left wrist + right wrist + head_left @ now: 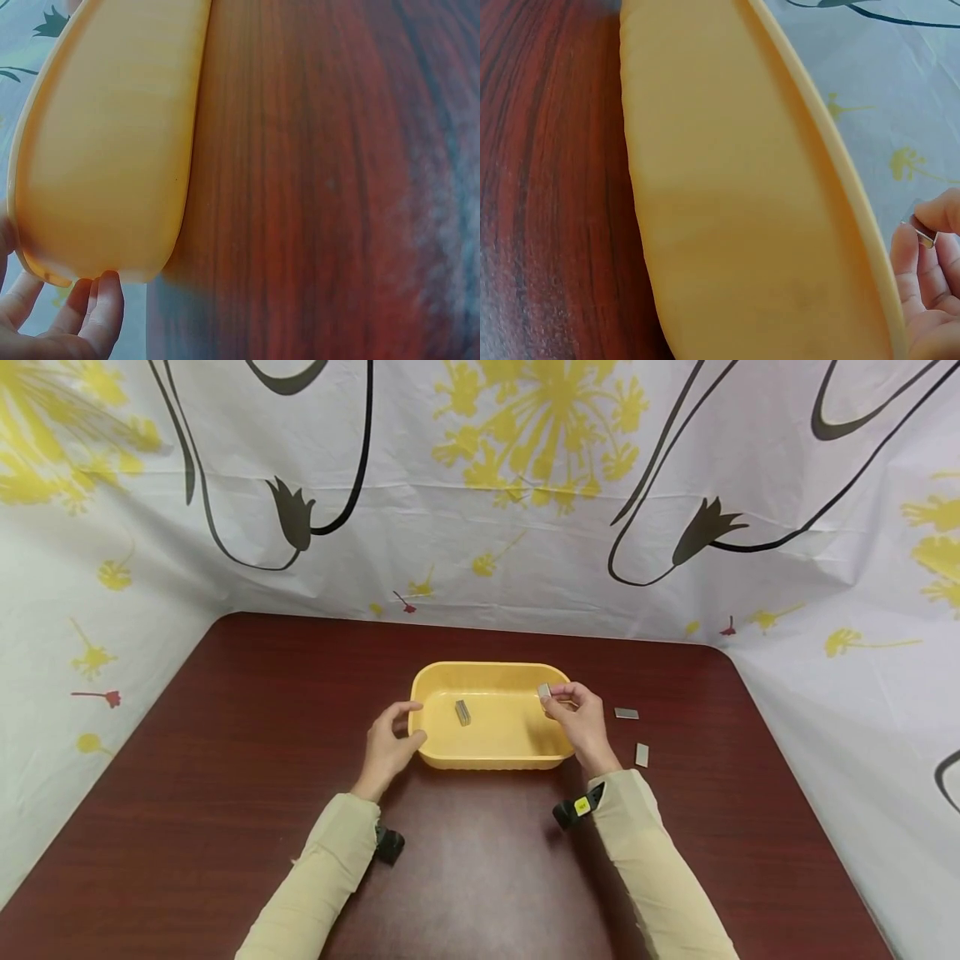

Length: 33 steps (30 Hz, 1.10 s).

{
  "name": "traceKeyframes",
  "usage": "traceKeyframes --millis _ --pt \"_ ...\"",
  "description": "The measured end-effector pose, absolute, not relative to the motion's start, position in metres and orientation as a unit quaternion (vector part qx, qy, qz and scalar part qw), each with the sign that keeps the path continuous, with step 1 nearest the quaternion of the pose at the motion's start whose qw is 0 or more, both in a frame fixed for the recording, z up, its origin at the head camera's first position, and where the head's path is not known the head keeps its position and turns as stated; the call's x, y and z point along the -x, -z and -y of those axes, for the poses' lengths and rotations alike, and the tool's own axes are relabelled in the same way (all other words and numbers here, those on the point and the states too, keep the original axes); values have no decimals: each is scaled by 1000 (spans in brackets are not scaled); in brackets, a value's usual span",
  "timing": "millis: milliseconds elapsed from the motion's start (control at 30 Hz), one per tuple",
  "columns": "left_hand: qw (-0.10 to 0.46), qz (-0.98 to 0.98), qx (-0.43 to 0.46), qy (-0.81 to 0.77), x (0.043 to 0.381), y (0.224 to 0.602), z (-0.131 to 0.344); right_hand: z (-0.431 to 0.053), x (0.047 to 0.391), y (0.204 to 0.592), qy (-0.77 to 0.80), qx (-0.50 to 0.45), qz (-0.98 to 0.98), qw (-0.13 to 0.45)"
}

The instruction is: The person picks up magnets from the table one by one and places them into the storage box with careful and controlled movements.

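A shallow yellow plastic tray (pixel 491 763) with rounded corners sits on the table. My left hand (pixel 387 747) holds its left end, thumb and fingers spread round the rim; in the left wrist view the fingertips (pixel 109 289) rest at the tray's end wall. Over the tray's right end, my right hand (pixel 581 720) pinches a small silver rectangular block (pixel 544 692) between thumb and fingers. That block (pixel 922 232) looks shiny and metallic in the right wrist view. Inside the tray, left of its middle, lies a small stack of similar blocks (pixel 462 712).
Two more flat silver blocks, one farther back (pixel 626 713) and one nearer (pixel 642 755), lie on the table right of the tray. The dark red-brown wooden table (pixel 480 868) has a white patterned cloth (pixel 480 585) hanging behind it and at both sides.
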<state>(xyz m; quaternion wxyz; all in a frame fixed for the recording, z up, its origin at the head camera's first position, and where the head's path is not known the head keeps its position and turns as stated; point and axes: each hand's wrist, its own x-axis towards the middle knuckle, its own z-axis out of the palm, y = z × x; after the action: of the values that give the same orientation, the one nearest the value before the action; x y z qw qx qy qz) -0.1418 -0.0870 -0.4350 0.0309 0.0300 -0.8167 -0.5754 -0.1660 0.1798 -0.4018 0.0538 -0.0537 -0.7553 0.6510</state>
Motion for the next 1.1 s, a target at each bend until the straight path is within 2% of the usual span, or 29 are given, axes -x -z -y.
traceKeyframes --millis 300,1100 --pt "32 817 -30 575 142 435 87 -170 170 404 -636 38 768 65" --pt "31 815 -31 578 143 437 87 -157 190 412 -600 50 798 35"
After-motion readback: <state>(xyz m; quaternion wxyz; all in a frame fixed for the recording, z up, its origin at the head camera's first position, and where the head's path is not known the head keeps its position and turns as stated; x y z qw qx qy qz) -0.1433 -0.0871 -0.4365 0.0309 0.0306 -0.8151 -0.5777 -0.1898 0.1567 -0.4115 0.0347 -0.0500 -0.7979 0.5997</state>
